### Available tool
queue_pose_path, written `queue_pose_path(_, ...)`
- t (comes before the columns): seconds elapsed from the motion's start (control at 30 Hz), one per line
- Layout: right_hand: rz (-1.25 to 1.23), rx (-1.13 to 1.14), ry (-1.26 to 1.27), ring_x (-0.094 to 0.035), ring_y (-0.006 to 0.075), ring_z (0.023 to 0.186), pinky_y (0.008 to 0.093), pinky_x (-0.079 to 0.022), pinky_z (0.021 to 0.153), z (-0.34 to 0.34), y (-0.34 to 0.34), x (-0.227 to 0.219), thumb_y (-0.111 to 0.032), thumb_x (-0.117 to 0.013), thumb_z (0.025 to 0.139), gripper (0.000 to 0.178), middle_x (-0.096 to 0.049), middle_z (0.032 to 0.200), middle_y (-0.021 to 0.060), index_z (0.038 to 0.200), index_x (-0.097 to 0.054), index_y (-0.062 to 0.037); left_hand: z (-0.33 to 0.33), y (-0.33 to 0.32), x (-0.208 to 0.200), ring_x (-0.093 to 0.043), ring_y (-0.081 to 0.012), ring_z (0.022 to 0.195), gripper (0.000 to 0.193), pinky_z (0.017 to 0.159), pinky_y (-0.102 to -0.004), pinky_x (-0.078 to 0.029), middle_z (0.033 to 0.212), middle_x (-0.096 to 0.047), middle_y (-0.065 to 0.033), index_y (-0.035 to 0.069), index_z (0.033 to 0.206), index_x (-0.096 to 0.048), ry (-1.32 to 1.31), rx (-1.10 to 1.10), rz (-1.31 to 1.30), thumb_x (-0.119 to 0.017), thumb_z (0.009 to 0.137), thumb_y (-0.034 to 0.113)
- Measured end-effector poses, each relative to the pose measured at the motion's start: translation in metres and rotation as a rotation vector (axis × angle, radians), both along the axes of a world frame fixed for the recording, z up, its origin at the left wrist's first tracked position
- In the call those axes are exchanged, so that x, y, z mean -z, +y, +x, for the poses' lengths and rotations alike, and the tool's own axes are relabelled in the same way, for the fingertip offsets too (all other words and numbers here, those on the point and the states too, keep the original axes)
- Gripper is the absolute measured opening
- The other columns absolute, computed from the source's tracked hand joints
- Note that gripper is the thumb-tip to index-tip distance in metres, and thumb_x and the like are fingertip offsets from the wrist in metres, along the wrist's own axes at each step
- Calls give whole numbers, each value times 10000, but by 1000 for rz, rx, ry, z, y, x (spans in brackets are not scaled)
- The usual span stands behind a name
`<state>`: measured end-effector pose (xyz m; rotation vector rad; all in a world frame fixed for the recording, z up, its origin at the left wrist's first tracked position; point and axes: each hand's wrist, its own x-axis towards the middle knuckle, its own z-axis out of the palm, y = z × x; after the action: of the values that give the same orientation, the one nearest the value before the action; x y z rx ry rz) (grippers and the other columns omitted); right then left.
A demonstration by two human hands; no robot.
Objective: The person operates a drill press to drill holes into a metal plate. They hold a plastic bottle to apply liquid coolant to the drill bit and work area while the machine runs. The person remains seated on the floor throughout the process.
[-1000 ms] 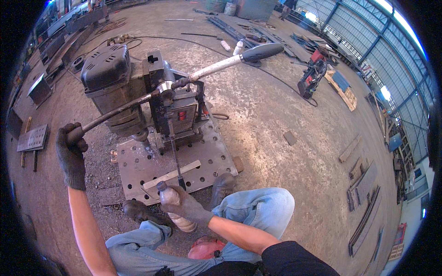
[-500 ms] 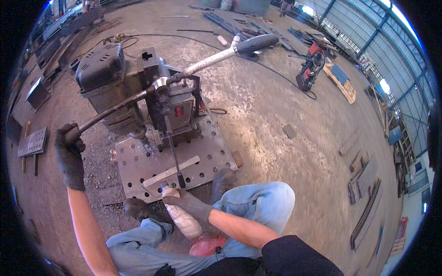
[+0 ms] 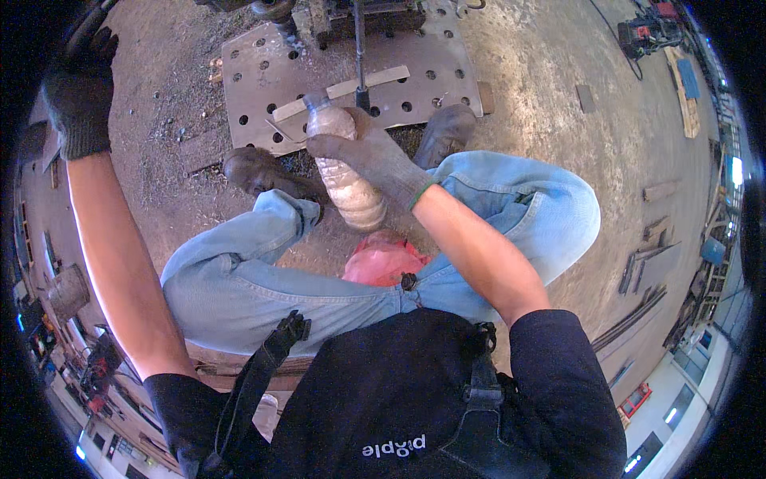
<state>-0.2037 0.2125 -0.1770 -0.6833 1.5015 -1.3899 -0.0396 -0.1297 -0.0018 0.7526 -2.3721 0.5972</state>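
Note:
My gloved right hand [image 3: 371,156] is wrapped around a crinkled, dirty plastic bottle [image 3: 351,195], its neck pointing at the holed steel plate [image 3: 255,80]. At the upper left, my gloved left hand [image 3: 80,100] is closed around a dark feed lever [image 3: 89,28] of the drilling machine. Only the lower part of that machine [image 3: 367,20] shows, at the top edge. Another lever [image 3: 360,48] with a black tip hangs just beyond the bottle. A narrow flat metal strip [image 3: 383,81] lies across the plate, behind the bottle neck.
My boots [image 3: 445,134] rest at the plate's near edge. A pink-red bag [image 3: 383,259] is on the floor between my legs. Metal shavings lie left of the plate. Steel pieces [image 3: 638,267], a pallet [image 3: 684,92] and a red-black machine [image 3: 650,33] stand to the right.
My view has tipped down, so most of the drilling machine has left the picture at the top. Both hands keep their holds on the lever and the bottle.

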Motion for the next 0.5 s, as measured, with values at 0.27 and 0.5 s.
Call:
queue_pose_path(0.27,76,-186,-111,-521,167,1110,332,-413,1003,1,4,2,-285,-625,929,381,-564,1211,60,1193,-550,-20,-3,5,11,-614,-122,896,308,756,-267,-532,1192,-658,-86,45,1223,-585,570,250,714,-530,925,-9)
queue_pose_path(0.5,45,11,95,-538,234,1151,363,-434,999,2,-2,11,-453,-778,779,810,-565,1247,155,1349,-431,7,-17,11,11,-443,-59,640,242,524,-195,-339,942,-641,-31,40,1140,-604,1019,398,1217,-466,990,170)
